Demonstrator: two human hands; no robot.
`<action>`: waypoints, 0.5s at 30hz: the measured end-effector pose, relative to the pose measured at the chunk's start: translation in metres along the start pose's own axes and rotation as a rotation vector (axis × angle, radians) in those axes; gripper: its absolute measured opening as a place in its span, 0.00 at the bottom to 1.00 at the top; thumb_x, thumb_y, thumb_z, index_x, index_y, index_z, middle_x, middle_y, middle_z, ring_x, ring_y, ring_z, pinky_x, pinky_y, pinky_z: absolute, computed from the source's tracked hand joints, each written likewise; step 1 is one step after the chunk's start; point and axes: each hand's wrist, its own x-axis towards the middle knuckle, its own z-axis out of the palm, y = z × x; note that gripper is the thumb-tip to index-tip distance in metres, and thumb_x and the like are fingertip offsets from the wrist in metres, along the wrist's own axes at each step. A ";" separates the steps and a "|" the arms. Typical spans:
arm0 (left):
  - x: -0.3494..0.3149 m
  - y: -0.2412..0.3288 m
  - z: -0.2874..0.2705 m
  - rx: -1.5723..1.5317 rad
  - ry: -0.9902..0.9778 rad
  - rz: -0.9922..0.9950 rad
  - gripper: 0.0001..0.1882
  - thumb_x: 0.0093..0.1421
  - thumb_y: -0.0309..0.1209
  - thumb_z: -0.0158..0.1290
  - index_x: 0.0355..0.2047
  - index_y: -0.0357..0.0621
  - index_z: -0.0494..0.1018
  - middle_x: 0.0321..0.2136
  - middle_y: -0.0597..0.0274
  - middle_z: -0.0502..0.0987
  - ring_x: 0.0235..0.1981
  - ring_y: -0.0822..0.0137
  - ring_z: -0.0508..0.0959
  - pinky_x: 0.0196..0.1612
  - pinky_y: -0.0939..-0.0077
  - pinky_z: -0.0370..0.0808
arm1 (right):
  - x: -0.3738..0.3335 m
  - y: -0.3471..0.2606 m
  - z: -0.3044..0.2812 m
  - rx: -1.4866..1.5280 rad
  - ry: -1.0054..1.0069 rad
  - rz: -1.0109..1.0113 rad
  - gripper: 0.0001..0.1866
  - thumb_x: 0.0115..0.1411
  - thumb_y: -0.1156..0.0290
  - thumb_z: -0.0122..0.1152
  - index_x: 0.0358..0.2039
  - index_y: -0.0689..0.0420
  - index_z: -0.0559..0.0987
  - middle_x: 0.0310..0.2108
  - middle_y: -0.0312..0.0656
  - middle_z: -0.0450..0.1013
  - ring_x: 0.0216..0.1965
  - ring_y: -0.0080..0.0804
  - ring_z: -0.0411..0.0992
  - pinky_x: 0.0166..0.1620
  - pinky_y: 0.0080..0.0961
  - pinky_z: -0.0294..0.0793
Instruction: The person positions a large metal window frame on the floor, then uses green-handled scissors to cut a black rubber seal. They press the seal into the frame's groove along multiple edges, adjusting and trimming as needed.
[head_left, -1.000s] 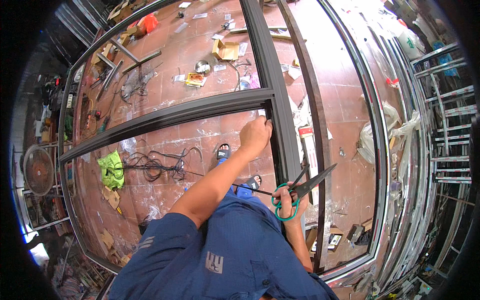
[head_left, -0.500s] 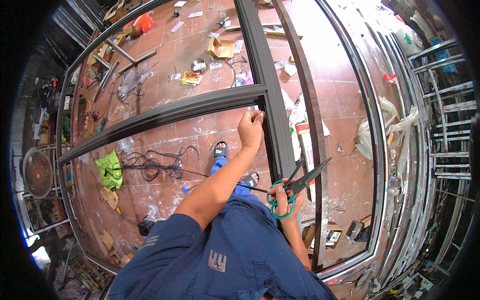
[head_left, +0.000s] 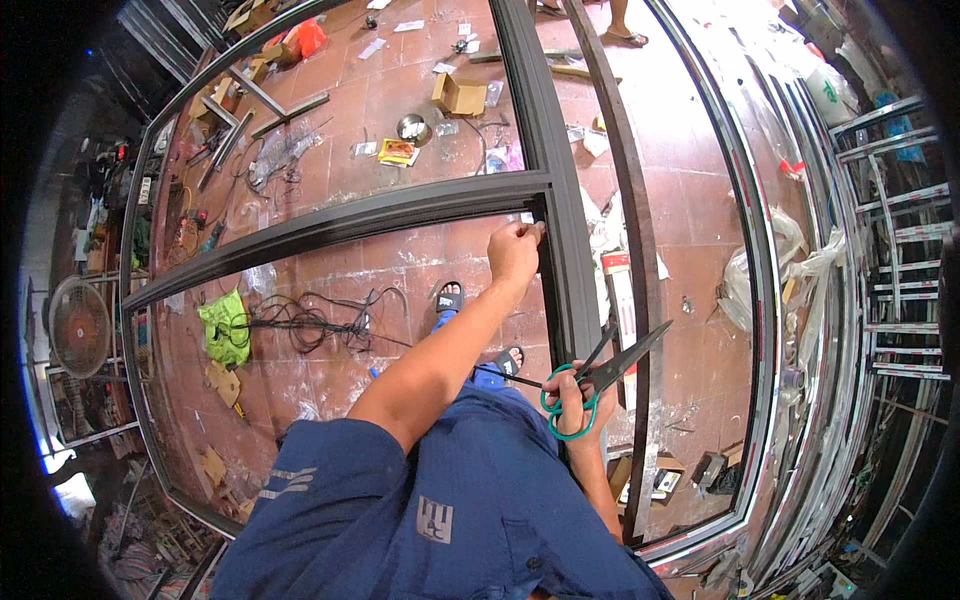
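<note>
My left hand (head_left: 514, 252) reaches forward to the inner corner of a dark grey metal frame (head_left: 565, 250), where a crossbar (head_left: 350, 228) meets an upright bar. Its fingers are pinched together against the bar's inner side; whatever they pinch is hidden. Close to my body, my right hand (head_left: 578, 408) grips a pair of scissors (head_left: 622, 362) with green handles and dark blades. The blades are spread and point to the right, over the bar. A thin black strip (head_left: 515, 376) runs from the right hand leftward across my trousers toward a loose black tangle (head_left: 310, 322) on the floor.
A yellow-green bag (head_left: 224, 328) lies on the tiled floor left of the tangle. Beyond the crossbar are an open cardboard box (head_left: 460, 97), a metal bowl (head_left: 411, 127) and scraps. A ladder-like rack (head_left: 905, 260) and long metal profiles line the right. Another person's foot (head_left: 625, 38) shows at the top.
The view has shifted slightly, so the frame sits a little further right. Another person's foot has come into sight at the top. Both hands keep nearly the same places on the frame.
</note>
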 end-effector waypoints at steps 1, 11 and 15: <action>0.000 0.001 0.001 -0.027 0.030 -0.061 0.18 0.62 0.41 0.61 0.29 0.34 0.82 0.23 0.49 0.82 0.27 0.57 0.80 0.36 0.61 0.73 | 0.000 -0.001 -0.001 0.014 -0.006 -0.004 0.13 0.66 0.73 0.58 0.46 0.66 0.69 0.26 0.48 0.78 0.22 0.27 0.75 0.25 0.21 0.76; 0.001 0.015 0.009 0.254 0.142 0.133 0.22 0.63 0.44 0.56 0.27 0.33 0.82 0.27 0.37 0.81 0.34 0.38 0.82 0.42 0.50 0.74 | 0.000 0.001 0.000 -0.016 -0.005 -0.037 0.13 0.65 0.75 0.56 0.47 0.65 0.67 0.24 0.49 0.77 0.18 0.27 0.72 0.23 0.22 0.73; 0.007 0.023 0.009 0.239 0.151 0.065 0.23 0.61 0.43 0.57 0.24 0.30 0.80 0.23 0.40 0.80 0.31 0.43 0.80 0.40 0.53 0.73 | -0.002 0.002 -0.002 0.004 -0.012 -0.012 0.14 0.66 0.73 0.58 0.48 0.65 0.68 0.26 0.48 0.78 0.22 0.27 0.75 0.26 0.22 0.75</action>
